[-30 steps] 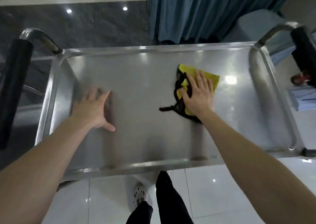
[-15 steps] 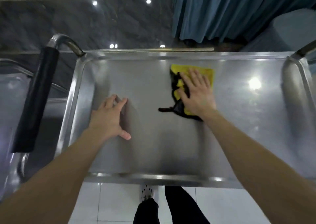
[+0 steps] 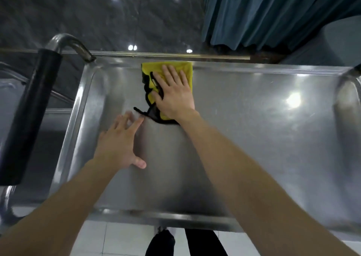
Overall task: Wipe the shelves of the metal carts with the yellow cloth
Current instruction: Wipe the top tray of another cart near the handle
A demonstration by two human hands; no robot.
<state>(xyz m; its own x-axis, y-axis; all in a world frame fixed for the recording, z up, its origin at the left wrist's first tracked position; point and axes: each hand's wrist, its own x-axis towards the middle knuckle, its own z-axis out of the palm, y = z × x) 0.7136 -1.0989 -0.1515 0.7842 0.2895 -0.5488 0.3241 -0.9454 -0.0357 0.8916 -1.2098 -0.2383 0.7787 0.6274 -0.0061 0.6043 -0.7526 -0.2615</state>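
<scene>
Two flat hands on the cart shelf (image 3: 254, 128).
Fingers straight, the right hand (image 3: 173, 95) presses the yellow cloth (image 3: 151, 69) at the far rim, hiding its middle; the left hand (image 3: 119, 144) rests splayed beside it, fingertips blurred.

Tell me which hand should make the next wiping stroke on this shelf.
Right. The right hand lies flat on the yellow cloth at the far rim of the shelf; the left hand holds nothing, spread over bare metal nearer the person.
</scene>
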